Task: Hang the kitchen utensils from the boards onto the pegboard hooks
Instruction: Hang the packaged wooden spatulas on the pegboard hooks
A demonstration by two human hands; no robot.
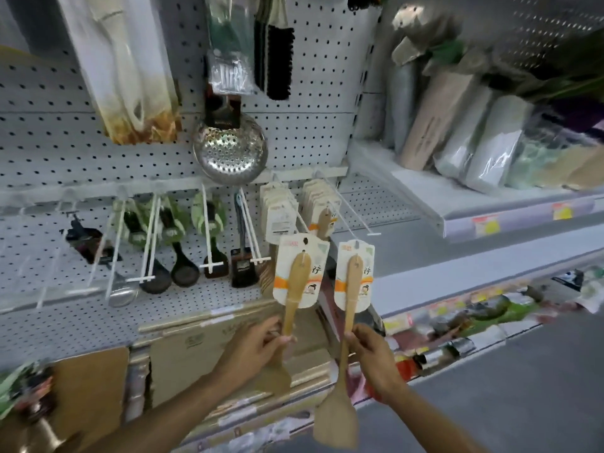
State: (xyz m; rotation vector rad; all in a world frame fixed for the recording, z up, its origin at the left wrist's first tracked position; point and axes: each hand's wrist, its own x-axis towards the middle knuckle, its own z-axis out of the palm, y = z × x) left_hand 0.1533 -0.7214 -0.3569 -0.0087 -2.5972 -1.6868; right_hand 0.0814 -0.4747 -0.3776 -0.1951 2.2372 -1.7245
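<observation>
Head camera shows me both forearms reaching up from the near edge toward the pegboard (81, 152). My left hand (258, 346) has its fingers curled round the handle of one wooden spatula (295, 289), blade down and half hidden behind the hand. My right hand (372, 351) pinches the handle of a second wooden spatula (343, 371), whose blade hangs near and low. That makes two spatulas in hand, each tied to its own white card, the cards side by side just below two hooks (346, 207) already loaded with carded packs. Left of them I count three black ladles (184, 273) hanging, and one metal strainer (228, 148) above.
</observation>
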